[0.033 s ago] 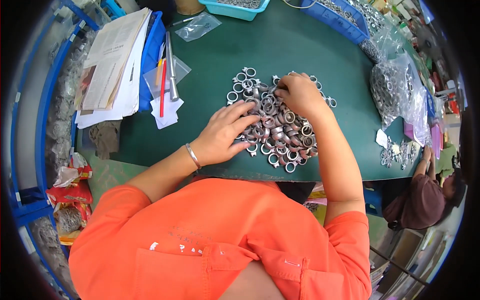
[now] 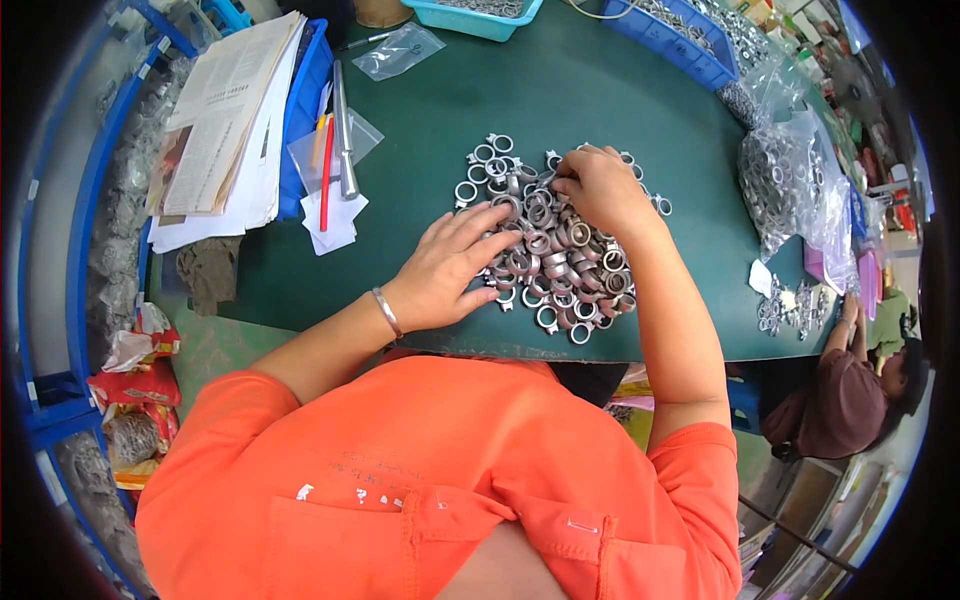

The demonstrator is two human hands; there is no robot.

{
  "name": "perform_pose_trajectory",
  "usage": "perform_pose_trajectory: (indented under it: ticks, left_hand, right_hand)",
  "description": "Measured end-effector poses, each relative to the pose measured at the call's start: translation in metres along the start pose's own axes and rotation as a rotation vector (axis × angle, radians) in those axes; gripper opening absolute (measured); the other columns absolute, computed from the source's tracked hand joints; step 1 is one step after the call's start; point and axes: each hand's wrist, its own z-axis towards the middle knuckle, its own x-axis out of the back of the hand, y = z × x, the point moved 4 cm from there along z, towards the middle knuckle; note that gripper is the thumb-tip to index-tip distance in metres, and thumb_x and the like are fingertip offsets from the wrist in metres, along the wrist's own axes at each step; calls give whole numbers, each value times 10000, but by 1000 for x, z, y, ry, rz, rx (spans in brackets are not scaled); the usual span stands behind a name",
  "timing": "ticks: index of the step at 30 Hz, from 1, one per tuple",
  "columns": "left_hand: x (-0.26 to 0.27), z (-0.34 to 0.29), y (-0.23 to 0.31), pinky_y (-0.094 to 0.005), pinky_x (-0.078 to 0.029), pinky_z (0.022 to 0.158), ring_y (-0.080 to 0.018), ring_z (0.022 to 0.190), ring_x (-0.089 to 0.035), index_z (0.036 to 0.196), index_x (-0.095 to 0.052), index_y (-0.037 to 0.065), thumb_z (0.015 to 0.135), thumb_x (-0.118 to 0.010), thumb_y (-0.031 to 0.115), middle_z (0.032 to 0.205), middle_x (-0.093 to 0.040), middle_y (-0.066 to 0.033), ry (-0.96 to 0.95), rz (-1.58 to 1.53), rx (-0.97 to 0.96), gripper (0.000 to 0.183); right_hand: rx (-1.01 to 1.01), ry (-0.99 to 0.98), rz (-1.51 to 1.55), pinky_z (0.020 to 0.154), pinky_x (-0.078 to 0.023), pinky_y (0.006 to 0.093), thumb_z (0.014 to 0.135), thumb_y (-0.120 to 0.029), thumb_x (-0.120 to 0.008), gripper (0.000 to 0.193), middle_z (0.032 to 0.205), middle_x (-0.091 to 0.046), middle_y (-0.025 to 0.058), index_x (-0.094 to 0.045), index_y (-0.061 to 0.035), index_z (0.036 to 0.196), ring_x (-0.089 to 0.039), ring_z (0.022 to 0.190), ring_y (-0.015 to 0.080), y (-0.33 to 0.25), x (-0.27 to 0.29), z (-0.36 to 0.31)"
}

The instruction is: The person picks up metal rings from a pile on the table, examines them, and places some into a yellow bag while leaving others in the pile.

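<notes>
A heap of grey metal rings (image 2: 556, 268), some with small prongs, lies on the green tabletop before me. My left hand (image 2: 447, 262) rests at the heap's left side, its fingers spread and touching several rings. A metal bangle (image 2: 386, 312) circles that wrist. Over the far right part of the heap is my right hand (image 2: 603, 190), with its fingers bent down and thumb drawn in. Its fingertips are partly hidden, and whatever they may be pinching does not show. Some looser rings (image 2: 492, 152) lie at the heap's far left edge.
Papers (image 2: 222, 120) lie over a blue bin (image 2: 305, 110) at left, beside a red pen (image 2: 325, 190) and a metal rod (image 2: 345, 130). Far back are a turquoise tray (image 2: 475, 22) and a blue tray (image 2: 670, 40). A bag of metal parts (image 2: 780, 185) and another person (image 2: 840, 400) are at right.
</notes>
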Motion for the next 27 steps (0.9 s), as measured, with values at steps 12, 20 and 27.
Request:
perform_pose_trajectory:
  ticks: [12,20,27]
  left_hand:
    - [-8,-7,-12,-463,-247,1023,-327,1281,-284,1299,-418,175,680,-700,250,1383,-322,-112,96,-6,-35,685]
    - [-3,-5,-5,-455,-252,1015,-342,1278,-294,1280,-442,146,666,-696,281,1371,-335,-126,98,-9,-35,679]
    - [-6,0,-3,-442,-259,1011,-334,1261,-319,1273,-448,141,676,-706,303,1356,-356,-127,93,21,-23,670]
  right_hand:
    - [-36,59,392,769,-459,352,791,-107,-630,112,986,-600,95,-579,-28,852,-560,873,249,9,30,-12]
    - [37,1266,-19,767,-442,284,814,-58,-616,99,1037,-585,147,-542,5,826,-558,864,187,116,196,-112]
    - [-485,673,-448,885,-420,368,797,-121,-574,191,1136,-580,161,-626,-48,965,-546,1053,320,216,222,-114]
